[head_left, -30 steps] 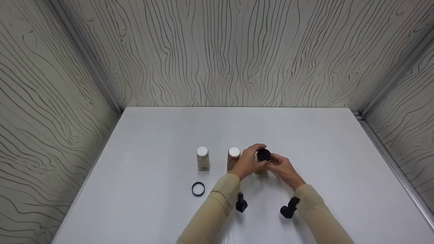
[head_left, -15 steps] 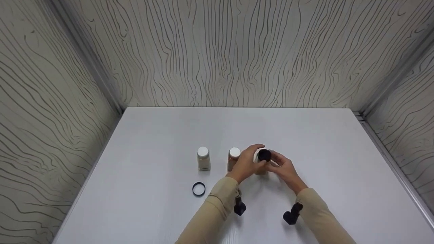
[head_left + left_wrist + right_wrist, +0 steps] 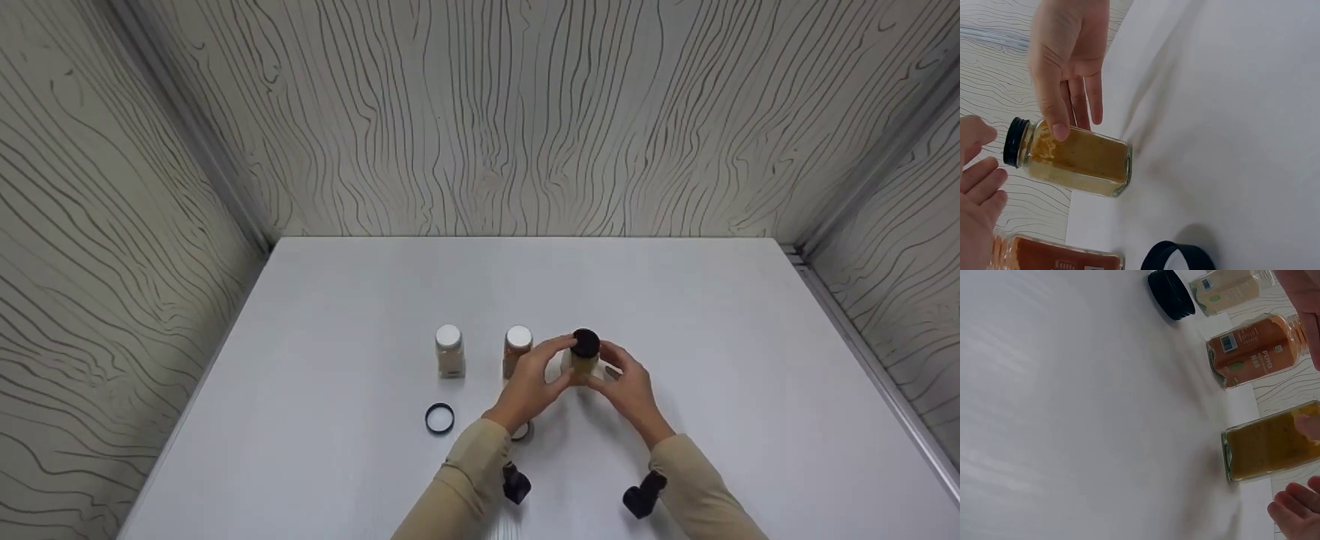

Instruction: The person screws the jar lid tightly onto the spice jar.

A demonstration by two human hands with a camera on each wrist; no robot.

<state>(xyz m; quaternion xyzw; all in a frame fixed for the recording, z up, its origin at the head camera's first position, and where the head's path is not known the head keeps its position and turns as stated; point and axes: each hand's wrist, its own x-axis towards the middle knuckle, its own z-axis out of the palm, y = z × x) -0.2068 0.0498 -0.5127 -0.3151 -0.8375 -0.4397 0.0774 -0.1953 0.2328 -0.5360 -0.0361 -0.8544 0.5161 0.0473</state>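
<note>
A square glass jar of yellow-brown contents [image 3: 1081, 157], topped by a black cap [image 3: 586, 343], stands upright on the white table between both hands. My left hand [image 3: 531, 382] is at its left, fingers loose and apart from the cap in the left wrist view. On the other side is my right hand [image 3: 628, 386]. Its thumb overlaps the jar's side, while its straight fingers [image 3: 1292, 509] show apart from the glass in the right wrist view. To the left, a jar of red-brown contents labelled pepper [image 3: 1258, 351] stands partly behind my left hand.
A jar of pale contents [image 3: 450, 356] with a white top stands further left. Nearer lie a black ring-shaped lid [image 3: 439, 418] and another round lid [image 3: 520, 431], half hidden by my left wrist. Dark wrist cameras hang below both sleeves. A patterned wall [image 3: 480, 120] backs the table.
My left hand has let go of the black cap and drawn back down and left. More of the jar's body shows, and a lid near my left wrist has come into view.
</note>
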